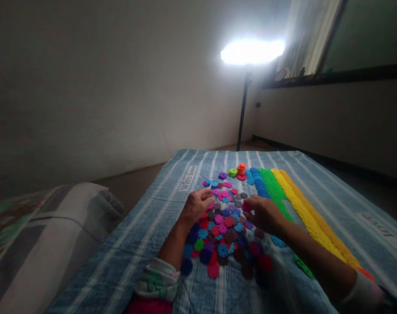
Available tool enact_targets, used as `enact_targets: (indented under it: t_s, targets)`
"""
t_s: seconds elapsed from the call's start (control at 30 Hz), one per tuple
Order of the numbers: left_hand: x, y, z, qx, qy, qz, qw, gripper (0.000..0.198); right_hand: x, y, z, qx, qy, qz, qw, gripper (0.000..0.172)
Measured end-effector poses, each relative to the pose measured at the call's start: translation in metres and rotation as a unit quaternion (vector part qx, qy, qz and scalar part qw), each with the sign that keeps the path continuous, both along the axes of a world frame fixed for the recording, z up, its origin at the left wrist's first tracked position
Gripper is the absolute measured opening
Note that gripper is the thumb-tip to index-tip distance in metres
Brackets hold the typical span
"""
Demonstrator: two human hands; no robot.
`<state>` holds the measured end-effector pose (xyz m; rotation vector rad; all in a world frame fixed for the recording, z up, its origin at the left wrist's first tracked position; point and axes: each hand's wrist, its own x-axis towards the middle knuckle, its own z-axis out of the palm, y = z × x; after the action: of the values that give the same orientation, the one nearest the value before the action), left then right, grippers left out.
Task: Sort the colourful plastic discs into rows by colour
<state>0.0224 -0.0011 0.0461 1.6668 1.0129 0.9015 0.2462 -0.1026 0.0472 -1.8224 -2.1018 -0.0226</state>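
A loose pile of flower-shaped plastic discs (pixel 221 228) in pink, blue, red, purple, brown and grey lies on the striped blue cloth. My left hand (pixel 196 206) hovers at the pile's left side, fingers bent and thumb close to them; whether a disc is between them is hidden. Across the pile, my right hand (pixel 260 213) pinches a pink disc (pixel 246 206) at its fingertips. Beyond the right hand run overlapping rows of sorted discs: a blue row (pixel 260 185), a green row (pixel 272 188), a yellow row (pixel 292 202) and an orange row (pixel 308 209).
At the far end sit small stacks: purple (pixel 222 175), lime green (pixel 232 172) and orange (pixel 241 167). A lit lamp on a black stand (pixel 242 113) rises behind the table. To the left is a cloth-covered piece of furniture (pixel 64 222).
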Motion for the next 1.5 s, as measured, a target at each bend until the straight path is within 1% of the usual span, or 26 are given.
enact_targets:
  t_s: [0.03,0.1,0.13,0.2,0.27,0.33,0.43,0.53,0.6,0.67,0.73,0.8,0.87,0.93,1.0,1.07,1.27,1.4,1.5]
  targets:
    - [-0.012,0.012,-0.003,0.029,0.016,0.066,0.997,0.035,0.007,0.011,0.002,-0.017,-0.003,-0.013,1.0,0.009]
    - [-0.034,0.033,-0.013,0.057,0.039,0.184,0.98,0.033,0.017,0.033,0.004,-0.035,-0.007,-0.036,0.999,0.012]
    - [-0.044,0.041,-0.019,0.061,0.049,0.23,0.97,0.033,0.021,0.045,0.004,-0.042,-0.008,-0.048,0.998,0.013]
    - [-0.057,0.052,-0.031,0.036,0.06,0.28,0.957,0.032,0.025,0.067,0.003,-0.055,-0.011,-0.072,0.996,0.014]
    - [-0.062,0.054,-0.039,0.016,0.04,0.267,0.963,0.039,0.026,0.087,0.0,-0.071,-0.015,-0.098,0.993,0.015]
    - [-0.059,0.053,-0.042,0.025,0.037,0.249,0.967,0.04,0.025,0.104,-0.004,-0.085,-0.019,-0.121,0.989,0.017]
    - [-0.049,0.05,-0.045,0.112,0.105,0.218,0.964,0.029,0.022,0.125,-0.007,-0.099,-0.024,-0.146,0.984,0.021]
    - [-0.042,0.049,-0.048,0.206,0.176,0.171,0.947,0.023,0.019,0.141,-0.006,-0.112,-0.032,-0.157,0.981,0.025]
    - [-0.039,0.049,-0.05,0.241,0.204,0.144,0.938,0.023,0.016,0.149,-0.005,-0.123,-0.039,-0.157,0.979,0.024]
    - [-0.038,0.047,-0.051,0.253,0.228,0.12,0.932,0.024,0.013,0.155,-0.005,-0.137,-0.046,-0.153,0.978,0.024]
    - [-0.038,0.046,-0.05,0.255,0.25,0.101,0.928,0.024,0.01,0.158,-0.006,-0.154,-0.053,-0.15,0.975,0.023]
    - [-0.037,0.044,-0.048,0.256,0.267,0.089,0.925,0.025,0.008,0.16,-0.006,-0.168,-0.058,-0.147,0.973,0.025]
    - [-0.037,0.042,-0.047,0.258,0.277,0.084,0.922,0.025,0.007,0.16,-0.005,-0.177,-0.063,-0.144,0.972,0.032]
    - [-0.037,0.043,-0.047,0.26,0.283,0.082,0.92,0.025,0.008,0.159,-0.003,-0.178,-0.067,-0.139,0.972,0.031]
    - [-0.037,0.044,-0.048,0.262,0.286,0.082,0.918,0.025,0.009,0.157,-0.001,-0.172,-0.071,-0.134,0.973,0.025]
    - [-0.037,0.045,-0.05,0.264,0.286,0.082,0.917,0.024,0.009,0.156,0.0,-0.163,-0.073,-0.131,0.975,0.023]
    - [-0.039,0.049,-0.056,0.276,0.282,0.089,0.915,0.022,0.01,0.158,-0.005,-0.144,-0.083,-0.128,0.978,0.031]
    - [-0.04,0.05,-0.059,0.282,0.279,0.099,0.913,0.021,0.013,0.16,-0.008,-0.143,-0.094,-0.127,0.977,0.031]
    - [-0.039,0.05,-0.058,0.273,0.285,0.101,0.913,0.021,0.013,0.16,-0.008,-0.145,-0.102,-0.124,0.976,0.032]
